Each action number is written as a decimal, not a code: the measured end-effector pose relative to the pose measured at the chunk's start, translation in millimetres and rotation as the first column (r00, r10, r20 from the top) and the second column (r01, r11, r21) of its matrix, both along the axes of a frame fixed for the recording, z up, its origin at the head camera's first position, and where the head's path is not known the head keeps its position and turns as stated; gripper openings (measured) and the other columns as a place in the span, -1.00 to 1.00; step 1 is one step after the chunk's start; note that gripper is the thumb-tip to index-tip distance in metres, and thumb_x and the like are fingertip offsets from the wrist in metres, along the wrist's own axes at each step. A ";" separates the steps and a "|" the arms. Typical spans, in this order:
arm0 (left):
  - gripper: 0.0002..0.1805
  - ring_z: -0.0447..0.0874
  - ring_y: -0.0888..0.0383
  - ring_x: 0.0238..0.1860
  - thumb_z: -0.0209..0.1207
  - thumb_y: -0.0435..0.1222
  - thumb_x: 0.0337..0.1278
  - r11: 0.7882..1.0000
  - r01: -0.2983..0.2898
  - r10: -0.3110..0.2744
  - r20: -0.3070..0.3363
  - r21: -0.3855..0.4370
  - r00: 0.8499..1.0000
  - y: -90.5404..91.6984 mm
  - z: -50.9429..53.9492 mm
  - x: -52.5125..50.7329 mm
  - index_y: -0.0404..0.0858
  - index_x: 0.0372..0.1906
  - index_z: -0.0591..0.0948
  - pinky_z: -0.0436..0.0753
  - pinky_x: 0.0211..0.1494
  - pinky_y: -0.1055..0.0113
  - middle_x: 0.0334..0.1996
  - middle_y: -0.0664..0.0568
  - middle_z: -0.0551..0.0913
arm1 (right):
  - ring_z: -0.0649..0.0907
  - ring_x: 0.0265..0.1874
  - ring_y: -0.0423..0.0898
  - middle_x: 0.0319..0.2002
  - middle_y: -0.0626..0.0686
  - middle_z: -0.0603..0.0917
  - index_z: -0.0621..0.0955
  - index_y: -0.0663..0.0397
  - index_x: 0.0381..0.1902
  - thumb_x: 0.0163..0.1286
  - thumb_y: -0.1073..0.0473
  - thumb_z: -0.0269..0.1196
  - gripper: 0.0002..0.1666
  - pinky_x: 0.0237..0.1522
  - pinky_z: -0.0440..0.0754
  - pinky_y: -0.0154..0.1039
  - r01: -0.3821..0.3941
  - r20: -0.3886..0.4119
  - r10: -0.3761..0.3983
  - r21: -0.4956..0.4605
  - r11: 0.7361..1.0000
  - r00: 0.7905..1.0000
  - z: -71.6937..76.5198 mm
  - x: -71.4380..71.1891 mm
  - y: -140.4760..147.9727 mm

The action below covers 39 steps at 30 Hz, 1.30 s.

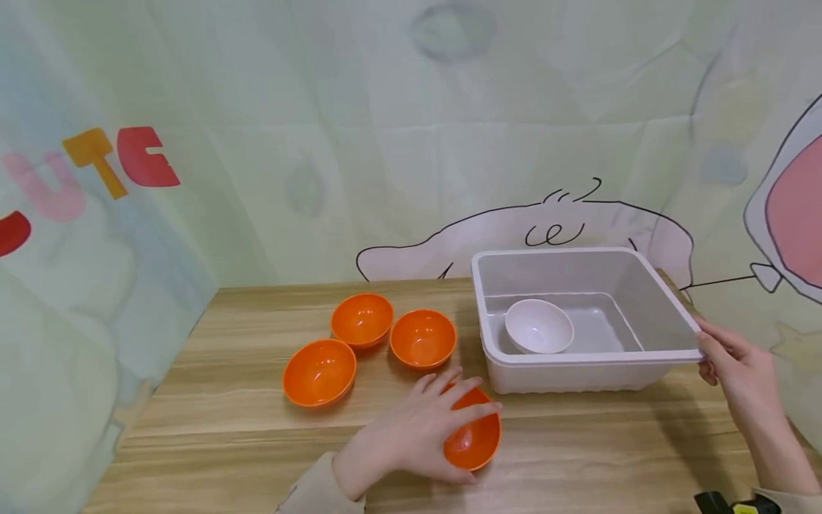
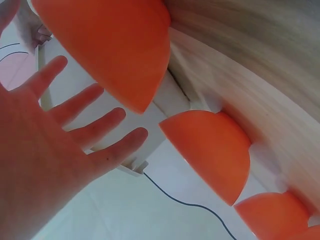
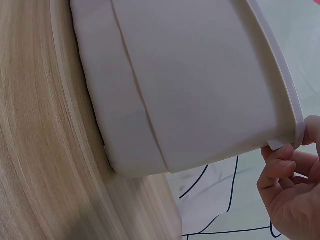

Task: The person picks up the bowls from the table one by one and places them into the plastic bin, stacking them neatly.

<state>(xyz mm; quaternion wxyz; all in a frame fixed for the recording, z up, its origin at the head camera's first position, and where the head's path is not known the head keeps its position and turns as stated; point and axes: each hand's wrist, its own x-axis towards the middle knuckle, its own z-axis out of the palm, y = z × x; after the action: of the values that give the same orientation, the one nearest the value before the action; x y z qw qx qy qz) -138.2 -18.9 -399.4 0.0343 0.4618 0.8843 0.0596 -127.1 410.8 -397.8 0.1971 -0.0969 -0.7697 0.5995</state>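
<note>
My left hand (image 1: 427, 428) spreads its fingers over the nearest orange bowl (image 1: 478, 439), which stands upright on the wooden table. In the left wrist view the fingers (image 2: 109, 155) look nearly straight, with a gap between them and that bowl's rim; the thumb is mostly cut off. At the right, my right hand (image 1: 745, 371) pinches the rim of a light grey plastic basin (image 1: 578, 377) at its near right corner. The right wrist view shows thumb and curled fingers (image 3: 275, 172) at that rim. A small white bowl (image 1: 539, 328) sits inside the basin, towards its left side.
Three more orange bowls stand upright left of the basin: one at the left (image 1: 320, 375), one at the back (image 1: 362, 321) and one near the basin (image 1: 424, 339). A printed curtain (image 1: 321, 143) hangs behind the table (image 1: 225, 407).
</note>
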 end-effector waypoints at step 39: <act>-0.08 0.21 -0.08 0.40 0.37 0.25 -0.28 1.000 -0.011 0.010 0.096 0.006 0.995 5.1 -5.5 -7.3 0.28 0.35 0.32 0.46 0.27 -0.06 0.36 0.03 0.31 | 0.43 -0.65 -0.27 -0.52 -0.24 0.55 0.68 -0.33 -0.09 0.43 0.22 0.11 -0.69 -0.70 0.25 -0.30 0.002 -0.015 -0.003 -0.039 0.999 1.000 -2.1 0.6 -2.1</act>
<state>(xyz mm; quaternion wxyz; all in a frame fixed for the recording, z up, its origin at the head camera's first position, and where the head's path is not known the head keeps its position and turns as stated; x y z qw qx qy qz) -145.6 -13.9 -404.9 0.0751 0.4537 0.8839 0.0848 -126.5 408.7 -399.9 0.2017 -0.0973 -0.7563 0.6147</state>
